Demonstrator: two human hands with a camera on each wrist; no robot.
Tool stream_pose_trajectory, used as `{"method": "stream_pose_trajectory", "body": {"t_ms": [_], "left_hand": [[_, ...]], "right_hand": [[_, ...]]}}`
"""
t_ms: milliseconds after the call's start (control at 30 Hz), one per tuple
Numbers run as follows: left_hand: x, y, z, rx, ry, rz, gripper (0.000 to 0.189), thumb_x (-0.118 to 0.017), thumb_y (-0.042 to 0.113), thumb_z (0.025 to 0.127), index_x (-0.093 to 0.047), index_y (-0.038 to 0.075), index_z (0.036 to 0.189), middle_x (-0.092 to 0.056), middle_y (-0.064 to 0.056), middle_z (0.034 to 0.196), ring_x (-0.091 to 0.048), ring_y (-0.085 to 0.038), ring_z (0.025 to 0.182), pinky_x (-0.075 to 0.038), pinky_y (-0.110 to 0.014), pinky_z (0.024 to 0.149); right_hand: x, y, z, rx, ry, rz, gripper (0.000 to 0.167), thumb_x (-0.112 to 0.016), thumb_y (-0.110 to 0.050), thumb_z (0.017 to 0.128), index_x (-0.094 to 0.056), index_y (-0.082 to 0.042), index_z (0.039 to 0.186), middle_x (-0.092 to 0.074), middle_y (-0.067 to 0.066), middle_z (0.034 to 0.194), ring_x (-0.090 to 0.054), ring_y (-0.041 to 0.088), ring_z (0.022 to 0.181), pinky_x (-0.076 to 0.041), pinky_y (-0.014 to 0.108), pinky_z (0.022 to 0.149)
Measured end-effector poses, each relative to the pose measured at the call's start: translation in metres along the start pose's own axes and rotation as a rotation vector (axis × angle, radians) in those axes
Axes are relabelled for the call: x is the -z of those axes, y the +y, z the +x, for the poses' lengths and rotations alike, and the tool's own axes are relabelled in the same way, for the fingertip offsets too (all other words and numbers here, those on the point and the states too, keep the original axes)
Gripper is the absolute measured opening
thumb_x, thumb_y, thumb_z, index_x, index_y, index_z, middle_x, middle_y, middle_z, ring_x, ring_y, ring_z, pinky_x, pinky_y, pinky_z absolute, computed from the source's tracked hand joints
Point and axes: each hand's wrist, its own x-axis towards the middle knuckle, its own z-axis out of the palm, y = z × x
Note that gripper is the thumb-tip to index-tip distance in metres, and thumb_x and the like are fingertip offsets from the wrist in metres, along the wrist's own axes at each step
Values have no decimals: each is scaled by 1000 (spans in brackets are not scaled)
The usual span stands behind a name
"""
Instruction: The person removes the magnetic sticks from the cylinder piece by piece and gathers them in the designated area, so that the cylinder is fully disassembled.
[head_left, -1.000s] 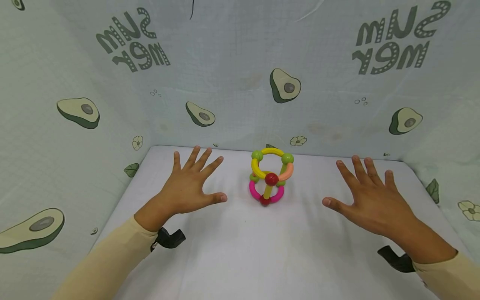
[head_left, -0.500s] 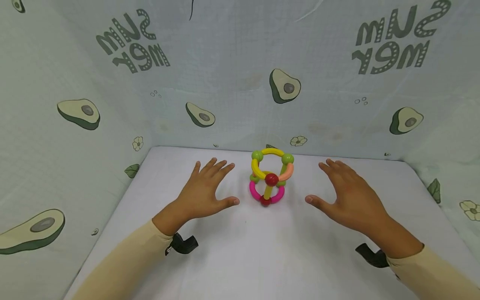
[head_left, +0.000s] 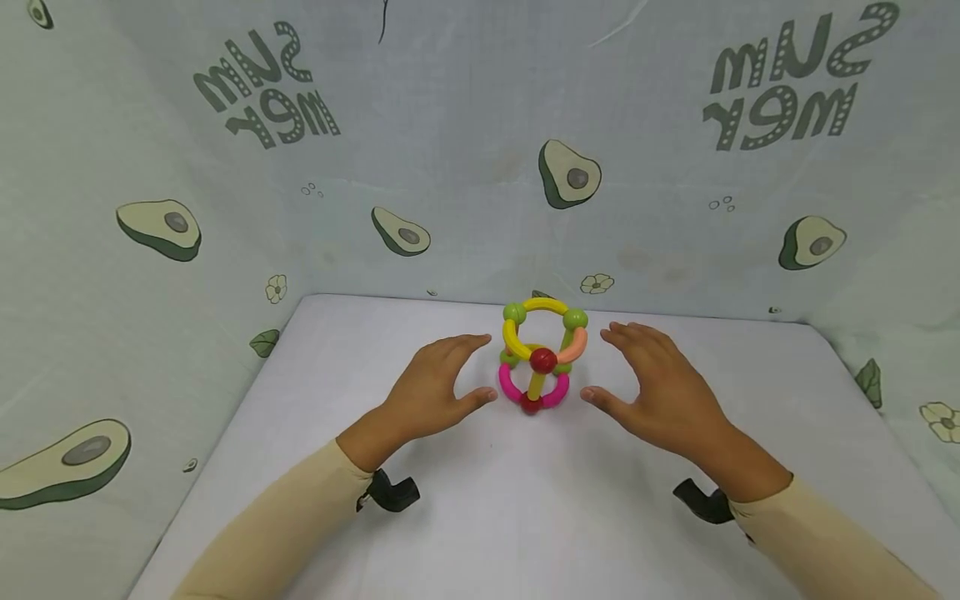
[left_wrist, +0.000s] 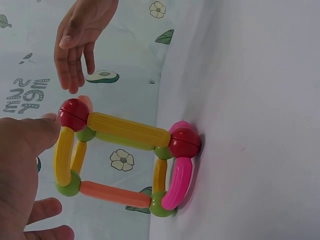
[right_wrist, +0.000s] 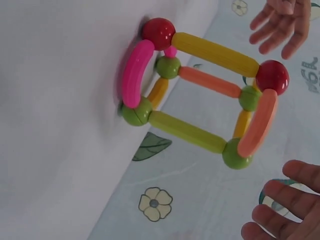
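A toy frame of curved and straight plastic rods joined by red and green balls (head_left: pixel 543 360) stands upright on the white table (head_left: pixel 495 517). Its top ring is yellow and orange, its base ring partly pink. My left hand (head_left: pixel 427 392) is just left of the toy, thumb and fingers apart in a loose C facing it. On the opposite side my right hand (head_left: pixel 660 392) mirrors that pose, a small gap from the toy. Both palms hold nothing. In the left wrist view the thumb (left_wrist: pixel 40 131) overlaps the upper red ball (left_wrist: pixel 74 114); the right wrist view shows the right fingers (right_wrist: pixel 285 200) beyond the toy.
A pale cloth with printed avocados (head_left: pixel 570 173) and mirrored lettering hangs behind the table and along both sides. Black camera mounts (head_left: pixel 393 492) sit under both wrists, close over the table. Beige sleeves (head_left: pixel 292 521) cover the forearms.
Both hands have moved inward from either side toward the toy. Their spread fingers have drawn together and bent into loose curves. The toy has stayed in place.
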Motion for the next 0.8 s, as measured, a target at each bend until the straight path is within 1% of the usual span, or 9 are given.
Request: {"method": "stream_pose_trajectory", "body": {"t_ms": [233,400,600,800], "left_hand": [[-8,7,7,7,-10,-37,71,-76,42,93,-47,17,153,-55,-3,148,-49,-24,137,-41,-48,112],[-13,11,11,-15,-1,-71,67,-76,37,94,-48,17,152,-56,-4,147,-50,-24,136,-41,-47,112],[-19,14,15,-16,-5,-93,65,-76,35,95,-49,18,151,-56,-2,147,-49,-23,137,-40,-46,112],[-24,15,17,-15,-10,-118,65,-76,34,95,-48,19,152,-56,-3,146,-50,-23,136,-41,-46,112]], "right_hand": [[-14,-6,9,78,60,28,81,-89,-36,80,-53,-5,146,-52,16,148,-39,39,140,-46,64,101],[-21,-11,16,132,95,60,76,-91,-30,78,-57,-4,141,-55,15,145,-40,37,139,-46,62,102],[-26,-17,22,185,121,92,68,-91,-30,78,-63,-4,134,-60,14,140,-43,36,138,-45,60,104],[-31,-21,27,216,115,107,66,-90,-29,80,-63,-3,134,-66,12,128,-46,36,135,-47,57,103]]}}
